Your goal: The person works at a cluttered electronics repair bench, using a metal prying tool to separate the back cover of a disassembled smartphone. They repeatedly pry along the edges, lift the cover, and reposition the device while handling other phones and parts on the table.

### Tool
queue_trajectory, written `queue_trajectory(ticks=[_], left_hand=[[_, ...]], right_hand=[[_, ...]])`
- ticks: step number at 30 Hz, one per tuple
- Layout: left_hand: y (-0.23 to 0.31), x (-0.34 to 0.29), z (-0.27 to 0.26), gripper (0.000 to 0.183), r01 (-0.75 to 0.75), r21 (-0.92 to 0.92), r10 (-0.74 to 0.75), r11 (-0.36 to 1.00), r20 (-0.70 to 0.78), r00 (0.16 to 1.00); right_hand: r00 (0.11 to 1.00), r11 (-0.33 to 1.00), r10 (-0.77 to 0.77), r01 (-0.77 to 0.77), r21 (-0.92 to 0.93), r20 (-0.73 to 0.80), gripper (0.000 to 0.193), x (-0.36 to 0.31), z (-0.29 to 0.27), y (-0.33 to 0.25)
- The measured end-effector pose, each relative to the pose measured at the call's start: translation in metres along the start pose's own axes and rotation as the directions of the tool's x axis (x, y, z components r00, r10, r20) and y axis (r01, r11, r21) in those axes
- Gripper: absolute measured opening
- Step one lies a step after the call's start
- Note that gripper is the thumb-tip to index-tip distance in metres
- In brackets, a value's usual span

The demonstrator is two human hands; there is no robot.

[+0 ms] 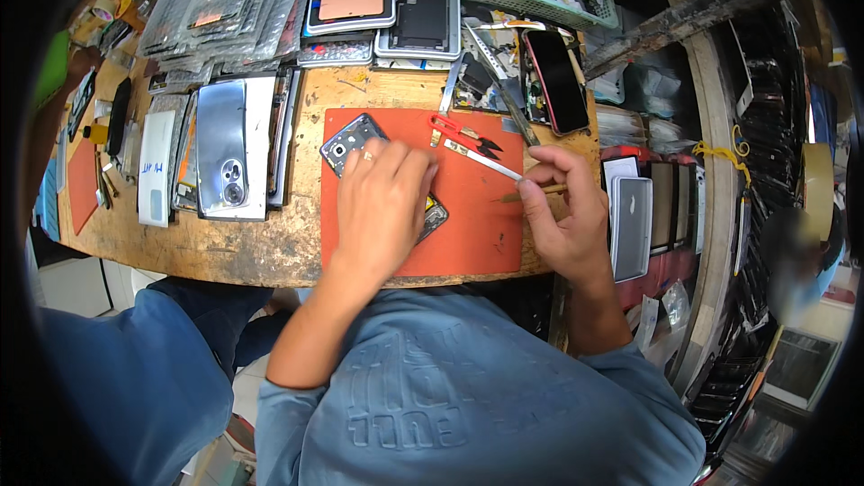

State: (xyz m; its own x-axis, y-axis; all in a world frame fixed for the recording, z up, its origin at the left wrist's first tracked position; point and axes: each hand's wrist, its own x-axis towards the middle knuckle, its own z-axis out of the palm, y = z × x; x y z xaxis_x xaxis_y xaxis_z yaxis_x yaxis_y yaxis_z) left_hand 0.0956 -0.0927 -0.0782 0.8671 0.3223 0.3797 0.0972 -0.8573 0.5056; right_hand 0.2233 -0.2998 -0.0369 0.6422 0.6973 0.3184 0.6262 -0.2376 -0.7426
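Note:
An opened phone [351,142] lies slantwise on an orange mat [486,247], its camera end at upper left and its inner parts bare at lower right. My left hand [382,207] covers its middle, with bent fingers closed over its right side; the fingertips are partly hidden. At the mat's right edge, my right hand [571,211] pinches one end of a slim white tool [486,160] between thumb and index finger. Red-handled thread snips [459,130] with dark blades lie just beyond the tool. A thin brown-handled tool [510,199] lies beneath my right fingers.
Bubble-wrapped packs [220,0] and tablet shells [418,9] are stacked behind the mat. A blue-grey phone back [222,144] lies left. A dark-screened phone [555,81] and a green basket of small parts [540,0] sit at back right. Someone in blue [135,369] is close on my left.

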Motion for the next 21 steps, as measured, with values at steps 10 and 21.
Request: queue_trajectory(ticks=[10, 21], left_hand=[[-0.006, 0.022, 0.027, 0.013, -0.154, 0.138, 0.135, 0.978, 0.136, 0.981], [0.008, 0.008, 0.018, 0.014, -0.225, 0.084, 0.198, 0.971, 0.247, 0.949]], right_hand=[[0.984, 0.983, 0.129, -0.112, 0.143, -0.119, 0.033, -0.046, 0.021, 0.013], [0.954, 0.966, 0.157, -0.094, 0.24, -0.256, 0.027, -0.059, 0.034, 0.042]])
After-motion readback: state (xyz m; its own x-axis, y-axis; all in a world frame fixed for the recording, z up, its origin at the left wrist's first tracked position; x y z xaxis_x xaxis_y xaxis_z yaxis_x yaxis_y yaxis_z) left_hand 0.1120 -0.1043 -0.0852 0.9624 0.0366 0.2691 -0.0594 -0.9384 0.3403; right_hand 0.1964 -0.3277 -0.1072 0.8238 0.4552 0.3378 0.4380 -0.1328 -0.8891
